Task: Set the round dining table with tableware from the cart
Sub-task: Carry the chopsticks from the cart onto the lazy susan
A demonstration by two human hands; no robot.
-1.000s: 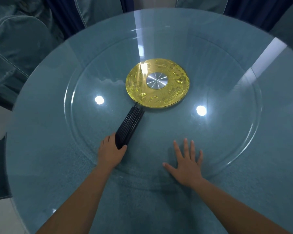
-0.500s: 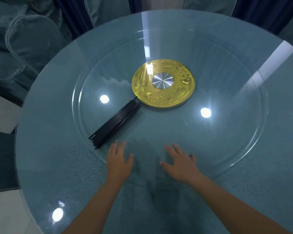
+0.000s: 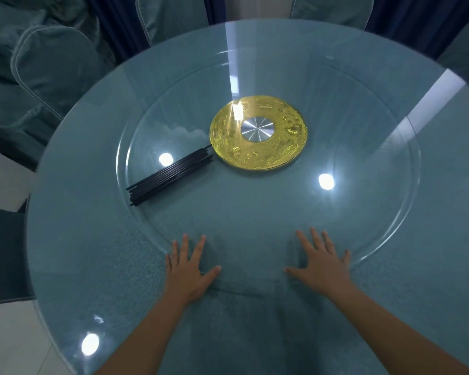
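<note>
A bundle of black chopsticks [image 3: 171, 175] lies on the glass turntable [image 3: 363, 212], left of its gold hub [image 3: 259, 138] with a silver centre. The turntable rests on the round table [image 3: 92, 253], which has a blue-green cloth under glass. My left hand [image 3: 188, 269] lies flat, fingers spread, on the turntable's near edge. My right hand [image 3: 320, 262] also lies flat and spread on that edge, further right. Both hands hold nothing. The chopsticks lie well beyond my left hand, apart from it.
Chairs in blue-green covers stand around the far side: one at the left [image 3: 52, 69], two at the back [image 3: 173, 17]. Dark blue curtains hang behind them. White floor [image 3: 8, 342] shows at the lower left. Ceiling lights reflect in the glass.
My left hand let go of the chopsticks. The bundle swung away to the left with the turntable. Both hands now rest flat on the turntable's near edge.
</note>
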